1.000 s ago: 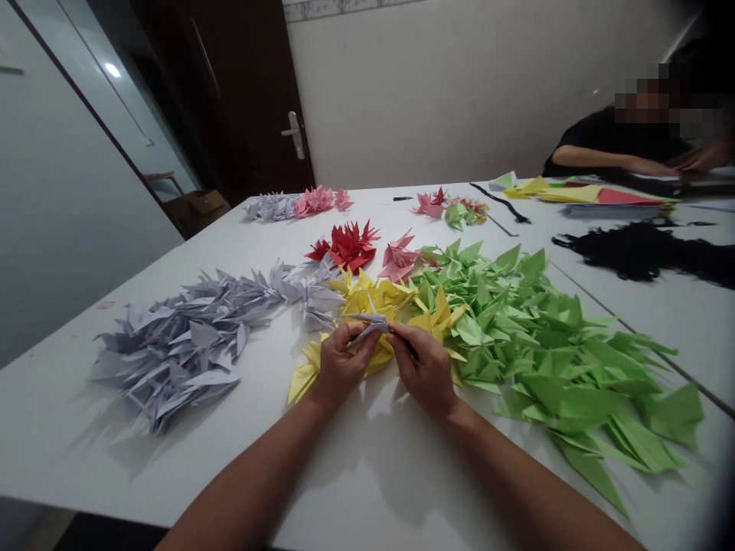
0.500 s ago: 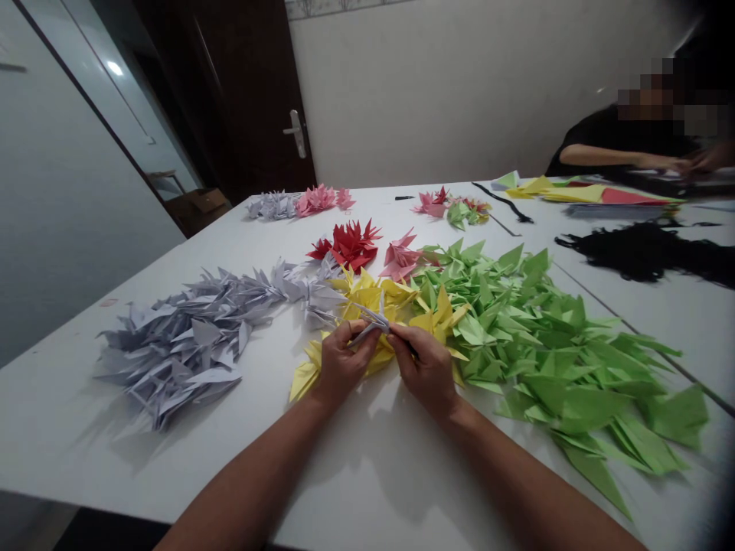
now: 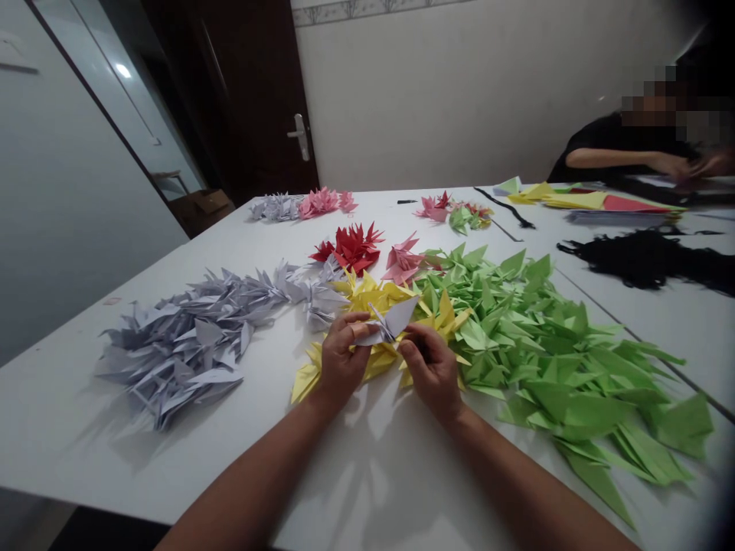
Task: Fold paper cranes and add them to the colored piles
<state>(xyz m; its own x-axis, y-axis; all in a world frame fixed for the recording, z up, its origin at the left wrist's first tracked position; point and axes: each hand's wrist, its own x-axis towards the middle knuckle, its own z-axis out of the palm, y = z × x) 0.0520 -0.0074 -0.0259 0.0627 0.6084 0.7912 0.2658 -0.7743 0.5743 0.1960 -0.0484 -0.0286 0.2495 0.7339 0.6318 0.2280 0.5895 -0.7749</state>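
Note:
A pale lavender-white folded paper crane (image 3: 392,320) has its wings spread above the yellow cranes. My left hand (image 3: 344,356) pinches it by its left side between thumb and fingers. On the other side, my right hand (image 3: 432,367) has its fingers curled, with thumb and index fingertips at the crane's lower right edge. Beneath and around both hands lie yellow paper cranes (image 3: 445,317). A long heap of lavender-white cranes (image 3: 189,337) spreads to the left, and a large heap of green cranes (image 3: 563,360) to the right.
Red cranes (image 3: 350,249) and pink cranes (image 3: 403,260) lie just beyond the yellow ones. Smaller mixed piles sit at the table's far side. Black yarn (image 3: 643,256) and coloured paper sheets (image 3: 574,199) are at right, near another person's hands (image 3: 681,164).
The crane in my hands has opened out, its right wing now spread wide. My right hand has drawn slightly down and away from the crane's middle.

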